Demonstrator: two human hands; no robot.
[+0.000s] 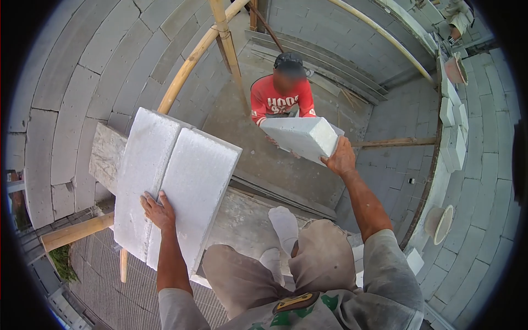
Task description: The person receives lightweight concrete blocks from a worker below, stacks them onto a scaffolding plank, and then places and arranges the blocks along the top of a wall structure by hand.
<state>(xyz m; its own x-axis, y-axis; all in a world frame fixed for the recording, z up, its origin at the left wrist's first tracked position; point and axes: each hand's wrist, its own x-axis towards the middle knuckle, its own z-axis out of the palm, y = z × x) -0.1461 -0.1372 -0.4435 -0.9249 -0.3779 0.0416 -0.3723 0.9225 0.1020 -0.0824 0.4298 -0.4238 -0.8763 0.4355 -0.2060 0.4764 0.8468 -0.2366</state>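
Observation:
Two white blocks (192,181) lie side by side at the left, and my left hand (158,211) rests on them near their seam, its fingers spread. At the right, my right hand (341,158) grips the near end of another white block (294,135), which is held up in the air. A person in a red shirt (282,99) stands lower down, facing me, with hands at the far side and underside of that same block.
Bamboo poles (190,63) rise behind the stacked blocks. A wooden beam (396,142) crosses at the right. Along the right wall stand more blocks (454,146) and a bucket (439,224). My socked feet (283,228) are on a narrow platform above the floor. Another person is far off, top right.

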